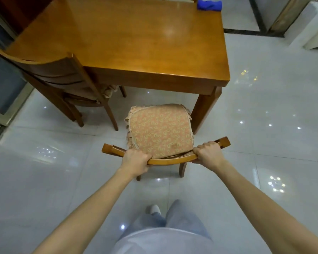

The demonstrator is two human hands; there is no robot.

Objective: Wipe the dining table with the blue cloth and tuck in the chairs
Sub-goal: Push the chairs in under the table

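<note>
From the head camera, looking down: both bare arms reach forward to a wooden chair [165, 158] that stands pulled out from the near end of the worktop [128, 43]; the left hand [136, 162] has its fingers [147, 156] curled tight around the curved top rail, and the right hand [207, 153] grips the same rail further along, near its outer end; the seat carries a patterned orange cushion [160, 131] with a frilled edge, its front just short of the worktop's edge. A second chair [59, 83] sits to the left, its seat partly under the worktop. The blue cloth [209, 5] lies bunched at the far right corner; perhaps another chair back shows beside it, though it is cut off. The floor [264, 125] is glossy pale tile.
</note>
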